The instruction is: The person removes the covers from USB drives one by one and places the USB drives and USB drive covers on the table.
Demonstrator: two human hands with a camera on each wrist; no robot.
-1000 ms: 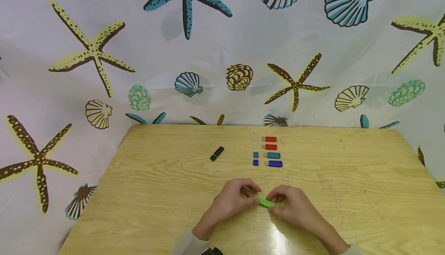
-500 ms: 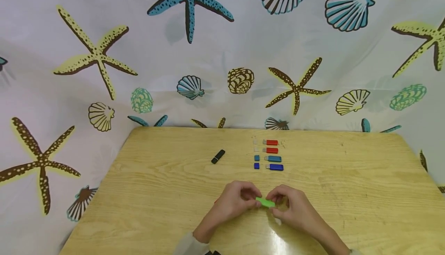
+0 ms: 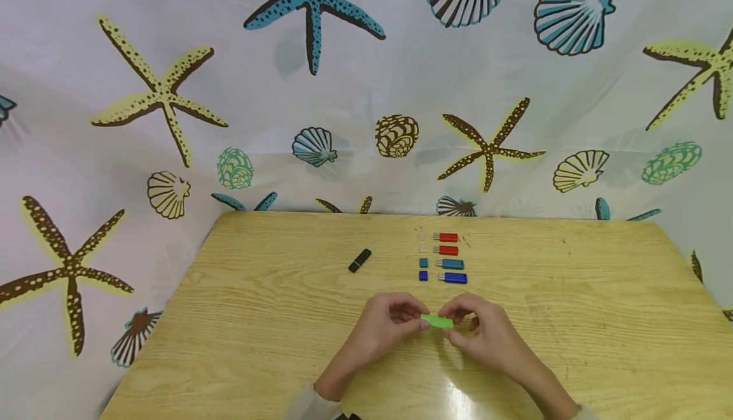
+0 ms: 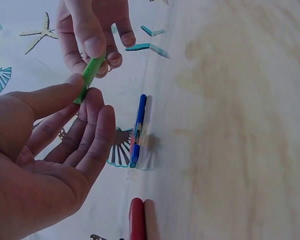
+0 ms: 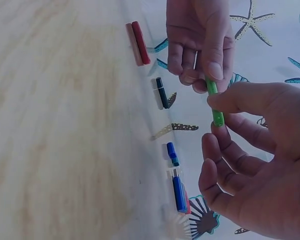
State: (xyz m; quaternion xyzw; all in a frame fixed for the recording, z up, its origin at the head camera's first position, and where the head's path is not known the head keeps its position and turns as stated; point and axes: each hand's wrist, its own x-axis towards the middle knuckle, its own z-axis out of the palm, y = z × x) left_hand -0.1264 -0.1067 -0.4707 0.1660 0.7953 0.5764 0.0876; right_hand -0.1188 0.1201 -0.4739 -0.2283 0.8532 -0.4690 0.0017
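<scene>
Table (image 3: 595, 318), one, of light yellow wood grain with rounded far corners; glare shines near its front edge. Cloth (image 3: 355, 89), white, hangs behind and to the sides, printed with starfish and shells in yellow, brown, blue and green. On the far half of the table, a column of four uncapped USB sticks, metal connectors to the left: upper red stick (image 3: 449, 237), lower red stick (image 3: 449, 251), teal stick (image 3: 453, 264), blue stick (image 3: 456, 278). Beside their connectors stand the teal cap (image 3: 424, 263), the blue cap (image 3: 423, 276) and two faint clear pieces (image 3: 422, 249). Black stick (image 3: 359, 260), one, lies slantwise left of these. Another red stick (image 4: 137, 220) lies on the table in the wrist views. Green stick (image 3: 438, 322), one, is between the two hands, clear of the table: the left hand (image 3: 380, 328) pinches one end, the right hand (image 3: 487, 334) the other.
</scene>
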